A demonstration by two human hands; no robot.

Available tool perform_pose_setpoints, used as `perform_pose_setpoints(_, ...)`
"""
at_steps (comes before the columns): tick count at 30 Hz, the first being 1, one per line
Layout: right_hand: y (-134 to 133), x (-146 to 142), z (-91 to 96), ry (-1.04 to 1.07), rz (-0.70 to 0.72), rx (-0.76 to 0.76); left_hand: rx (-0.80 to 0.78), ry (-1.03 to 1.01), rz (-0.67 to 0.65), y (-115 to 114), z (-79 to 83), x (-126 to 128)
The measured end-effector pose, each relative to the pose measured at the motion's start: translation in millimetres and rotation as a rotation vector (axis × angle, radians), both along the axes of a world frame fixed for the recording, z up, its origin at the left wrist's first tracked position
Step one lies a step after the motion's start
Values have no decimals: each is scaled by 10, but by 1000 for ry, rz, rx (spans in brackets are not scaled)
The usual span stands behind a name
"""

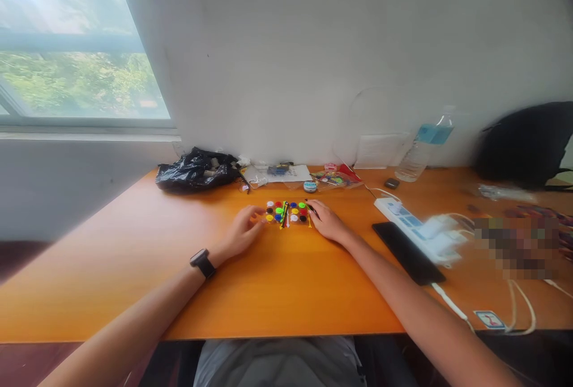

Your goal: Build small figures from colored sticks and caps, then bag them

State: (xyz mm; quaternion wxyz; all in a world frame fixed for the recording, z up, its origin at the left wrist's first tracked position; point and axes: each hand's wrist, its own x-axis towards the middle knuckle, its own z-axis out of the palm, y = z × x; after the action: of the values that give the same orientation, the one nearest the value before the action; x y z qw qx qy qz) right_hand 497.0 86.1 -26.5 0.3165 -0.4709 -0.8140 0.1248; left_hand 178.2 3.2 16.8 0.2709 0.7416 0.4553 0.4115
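Observation:
A small paint set (pixel 286 211) with several coloured round pots lies on the orange table (pixel 147 267), a few thin brushes or sticks lying across it. My left hand (pixel 244 232), with a black watch on the wrist, rests at the set's left edge, fingers curled against it. At the right edge sits my right hand (pixel 326 220), fingers closed around a thin dark stick whose tip points at the pots.
A black plastic bag (pixel 196 169) lies at the back left, papers and small packets (pixel 333 178) behind the set. To the right are a water bottle (pixel 423 151), a white power strip (pixel 416 229) with cables, a black phone (pixel 408 252) and a black bag (pixel 528 143).

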Motion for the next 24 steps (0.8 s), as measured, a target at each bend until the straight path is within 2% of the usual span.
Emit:
perform_pose_setpoints(6,-19,-53,21,45,4,43,77,186,-30,31,-68,-24)
perform_pose_setpoints(10,-3,-72,-27,38,-21,56,111,258,-53,51,-107,-31)
perform_pose_setpoints(16,25,-100,-105,52,-48,84,57,265,86,147,-156,-28)
perform_pose_setpoints(20,8,-125,-12,89,-74,131,15,271,94,285,-149,-28)
perform_pose_setpoints(24,-132,-205,195,114,-24,279,49,312,55,428,-107,4)
